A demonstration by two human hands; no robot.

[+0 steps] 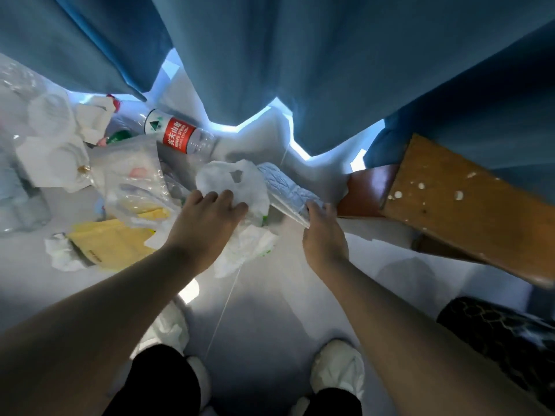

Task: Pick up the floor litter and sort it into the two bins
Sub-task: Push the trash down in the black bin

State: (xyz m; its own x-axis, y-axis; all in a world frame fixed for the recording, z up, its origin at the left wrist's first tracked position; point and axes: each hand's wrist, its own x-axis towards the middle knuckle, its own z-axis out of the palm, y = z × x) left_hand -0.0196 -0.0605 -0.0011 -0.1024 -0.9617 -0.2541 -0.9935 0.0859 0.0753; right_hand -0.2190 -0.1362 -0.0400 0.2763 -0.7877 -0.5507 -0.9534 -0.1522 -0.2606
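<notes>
Litter lies on the pale floor below a blue curtain. My left hand [207, 217] reaches down onto a white plastic bag [237, 181], its fingers curled over the bag's near edge. My right hand [322, 232] grips the near end of a flat, embossed white paper piece [285, 187] that slants up to the left. A clear water bottle with a red label [180, 136] lies behind them. A clear bag with wrappers [135, 178], a yellow envelope [111, 241] and crumpled tissues [63, 250] lie to the left. No bin is in view.
The blue curtain [300, 70] hangs right behind the litter. A wooden furniture piece [456, 205] juts in at the right. A dark patterned object [504, 337] sits at lower right. Clear cups and white paper [51, 136] pile at the far left. My white shoes [338, 370] stand below.
</notes>
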